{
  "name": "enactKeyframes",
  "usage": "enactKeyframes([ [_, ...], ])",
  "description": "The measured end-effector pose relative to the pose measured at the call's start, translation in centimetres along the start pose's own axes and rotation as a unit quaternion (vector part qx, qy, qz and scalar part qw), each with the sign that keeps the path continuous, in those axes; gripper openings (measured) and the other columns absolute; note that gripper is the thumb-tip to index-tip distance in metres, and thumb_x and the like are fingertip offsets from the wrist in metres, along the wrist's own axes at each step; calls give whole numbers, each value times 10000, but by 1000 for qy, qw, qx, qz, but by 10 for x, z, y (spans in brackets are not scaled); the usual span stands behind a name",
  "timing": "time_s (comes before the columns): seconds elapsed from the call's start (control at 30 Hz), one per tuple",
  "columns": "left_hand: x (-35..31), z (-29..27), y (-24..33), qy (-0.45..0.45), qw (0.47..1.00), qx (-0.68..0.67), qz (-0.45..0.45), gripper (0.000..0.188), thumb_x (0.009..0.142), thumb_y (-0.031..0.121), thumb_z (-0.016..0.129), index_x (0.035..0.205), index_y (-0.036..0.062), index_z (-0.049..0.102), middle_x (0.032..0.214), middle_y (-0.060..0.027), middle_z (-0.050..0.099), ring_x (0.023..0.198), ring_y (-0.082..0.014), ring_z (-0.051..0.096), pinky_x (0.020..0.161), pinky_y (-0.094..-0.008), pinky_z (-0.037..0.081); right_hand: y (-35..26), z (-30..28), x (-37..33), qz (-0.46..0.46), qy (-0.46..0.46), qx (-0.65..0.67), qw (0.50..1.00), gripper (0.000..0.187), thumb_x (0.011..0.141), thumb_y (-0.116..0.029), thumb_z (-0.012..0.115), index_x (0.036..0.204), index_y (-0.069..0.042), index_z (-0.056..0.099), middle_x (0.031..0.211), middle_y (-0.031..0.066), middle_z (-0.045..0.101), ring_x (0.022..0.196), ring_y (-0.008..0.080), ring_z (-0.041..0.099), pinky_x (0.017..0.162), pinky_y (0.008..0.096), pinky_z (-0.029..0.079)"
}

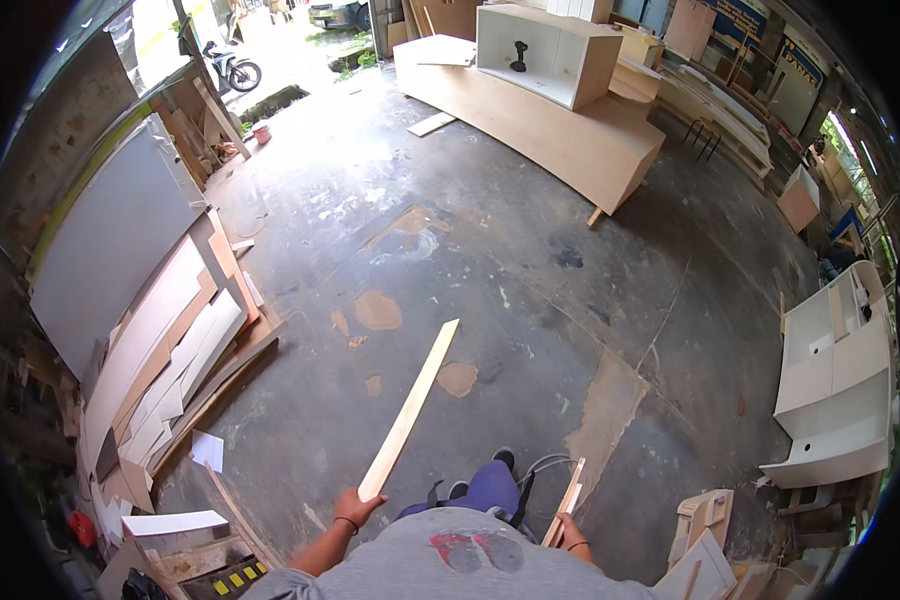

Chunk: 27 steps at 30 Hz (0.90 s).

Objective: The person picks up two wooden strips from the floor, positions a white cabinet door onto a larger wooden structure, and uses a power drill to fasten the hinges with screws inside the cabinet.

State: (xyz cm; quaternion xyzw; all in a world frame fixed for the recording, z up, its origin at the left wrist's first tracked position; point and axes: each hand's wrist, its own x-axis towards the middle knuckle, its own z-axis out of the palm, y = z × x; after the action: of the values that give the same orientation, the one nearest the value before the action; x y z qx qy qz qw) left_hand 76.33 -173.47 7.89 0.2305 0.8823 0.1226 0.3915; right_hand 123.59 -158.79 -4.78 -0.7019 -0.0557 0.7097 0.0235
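Observation:
My left hand is closed round the near end of a long, pale wooden board, which slants away from me over the floor, its far tip up and to the right. At my right side, my right hand grips some narrow wooden strips that point forward; how many there are I cannot tell, and their lower ends are hidden beside my body. Parts of both hands' fingers are hidden by the wood.
Sheet offcuts and a large grey panel lean on the left. Ahead, a long wooden cabinet carries a white open box with a black drill inside. White cabinet parts stand right. A cable lies near my feet.

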Motion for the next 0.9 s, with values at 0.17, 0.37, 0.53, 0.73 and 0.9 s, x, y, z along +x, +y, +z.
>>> enactKeyframes([
  [0.17,83,3,18,44,997,-54,-32,686,571,607,683,826,-29,648,771,-223,634,731,-351,626,632,-422,467,-123,71,8,-98,-26,-8,995,588,708,-500,581,1130,-102,489,946,152,554,816,317,554,740,477,441],
  [0.37,181,-40,89,54,985,-56,-153,713,568,627,670,758,-60,649,733,-251,624,731,-366,625,633,-431,460,-270,154,44,-115,-60,-48,990,594,698,-455,583,1132,-57,504,954,152,585,822,302,574,717,404,459],
  [0.53,256,-50,92,80,981,-60,-165,704,548,606,687,739,-70,644,729,-249,626,735,-373,624,630,-430,468,-404,239,-3,-210,-17,-277,937,597,658,-393,650,1112,-23,531,967,135,601,873,278,579,778,365,458],
  [0.73,364,-81,177,93,979,-40,-177,674,535,556,726,774,-69,641,755,-242,631,734,-351,635,624,-428,474,-511,284,22,-305,79,-465,828,724,569,-395,726,1149,-15,519,1047,167,595,975,254,566,860,335,426],
  [0.9,497,-129,205,164,985,11,-56,612,542,509,741,756,-56,645,723,-218,636,705,-340,642,606,-413,476,-563,338,26,-221,100,-442,864,703,582,-409,707,1139,-15,537,1065,183,593,970,275,572,838,338,437],
])
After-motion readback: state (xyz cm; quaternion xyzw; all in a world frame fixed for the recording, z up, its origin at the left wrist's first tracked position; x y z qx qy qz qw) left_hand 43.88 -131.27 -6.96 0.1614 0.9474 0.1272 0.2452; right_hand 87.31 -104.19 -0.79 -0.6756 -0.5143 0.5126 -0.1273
